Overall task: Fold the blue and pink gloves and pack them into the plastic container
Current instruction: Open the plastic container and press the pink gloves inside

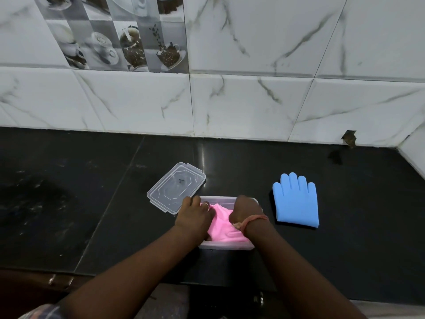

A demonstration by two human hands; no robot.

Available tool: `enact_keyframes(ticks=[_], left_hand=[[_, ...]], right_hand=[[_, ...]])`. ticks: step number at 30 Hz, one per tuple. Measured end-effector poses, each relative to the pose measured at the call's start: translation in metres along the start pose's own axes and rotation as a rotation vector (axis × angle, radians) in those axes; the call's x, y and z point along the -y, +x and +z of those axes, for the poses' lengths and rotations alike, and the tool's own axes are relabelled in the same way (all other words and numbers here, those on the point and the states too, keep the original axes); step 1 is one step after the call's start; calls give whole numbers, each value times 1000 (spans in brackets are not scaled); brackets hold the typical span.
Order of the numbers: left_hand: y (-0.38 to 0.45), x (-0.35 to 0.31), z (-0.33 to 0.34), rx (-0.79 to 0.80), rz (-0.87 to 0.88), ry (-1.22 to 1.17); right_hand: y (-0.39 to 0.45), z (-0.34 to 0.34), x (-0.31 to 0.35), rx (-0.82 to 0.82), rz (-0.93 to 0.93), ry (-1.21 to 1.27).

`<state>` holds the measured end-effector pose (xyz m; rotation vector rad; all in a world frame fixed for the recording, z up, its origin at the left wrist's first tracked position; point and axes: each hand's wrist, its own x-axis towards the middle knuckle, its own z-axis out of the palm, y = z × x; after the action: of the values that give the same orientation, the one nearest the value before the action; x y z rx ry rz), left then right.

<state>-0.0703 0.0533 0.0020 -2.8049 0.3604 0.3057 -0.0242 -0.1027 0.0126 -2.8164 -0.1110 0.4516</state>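
We have the pink glove (pixel 222 223) in the plastic container (pixel 226 245) at the near middle of the table (pixel 92 203), our left hand (pixel 195 215) and right hand (pixel 246 211) both curled on it, pressing it down. The blue glove (pixel 296 201) lies flat to the right, unfolded (our judgement: roughly half remains), and the lid (pixel 174 187) sits off, far-left of the container.

The glossy black stone counter (pixel 69 180) carries a clear rectangular plastic container (pixel 226 245), its clear plastic lid (pixel 176 187) touching it, and a flat blue rubber glove (pixel 296 199) well apart.
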Motion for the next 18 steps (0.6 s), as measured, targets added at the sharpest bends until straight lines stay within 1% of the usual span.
enact_keyframes(ticks=[1,2,3,4,5,6,7,9,12,18], left_hand=[[0,2,1,3,6,-13],[0,3,1,3,12,-29],[1,5,1,4,16,-46],[0,7,0,7,15,-68],[1,9,-1,5,13,-91],[1,11,-3,-5,10,-107],[0,12,-4,-17,9,-109],[-2,13,-5,-14,12,-79],[-6,6,-8,28,16,13],[-1,-7,-13,91,37,193]], right_hand=[[-7,-6,3,-136,-53,-71],[-13,-9,5,-268,-144,-96],[-19,-9,8,-342,-268,-80],[-23,-6,11,-342,-396,-50],[-24,0,13,-292,-496,-33],[-24,5,14,-218,-549,-49],[-22,10,13,-156,-558,-101],[-14,18,4,-95,-521,-208],[-6,28,-10,41,-439,-175],[5,26,-23,185,-503,-213]])
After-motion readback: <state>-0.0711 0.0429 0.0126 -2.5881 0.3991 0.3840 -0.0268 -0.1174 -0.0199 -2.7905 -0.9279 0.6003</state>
